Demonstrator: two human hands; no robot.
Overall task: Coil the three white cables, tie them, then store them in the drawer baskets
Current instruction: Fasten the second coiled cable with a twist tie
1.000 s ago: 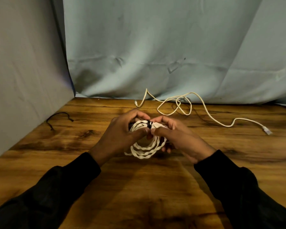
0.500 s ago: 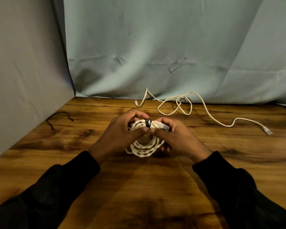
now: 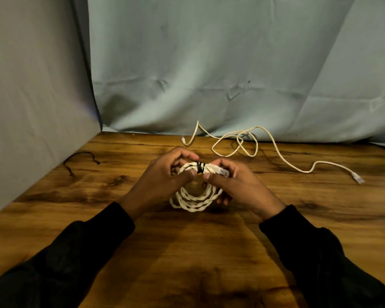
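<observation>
Dark-grained wooden tabletop (image 3: 209, 252), draped pale blue-grey cloth backdrop (image 3: 209, 74) behind. Coiled white twisted cable (image 3: 195, 200) held just above table centre, thin black tie (image 3: 200, 168) wrapped round its top. Best to cinch the tie snug, keeping loops gathered. Left hand (image 3: 162, 181) and right hand (image 3: 238, 185) both closed on the coil, thumbs pinching beside the tie. Loose white cable (image 3: 276, 150) sprawled behind; spare black tie (image 3: 80, 154) at left.

Coiled cable: white twisted cord wound in round loops (image 3: 196, 200), held up above the wooden table.
Tie: thin black band (image 3: 200, 168) wrapped around the top of the coil, beside its clear plug (image 3: 220, 171).
Loose cable: long white cord (image 3: 273, 147) lying uncoiled on the table behind, plug at each end.
</observation>
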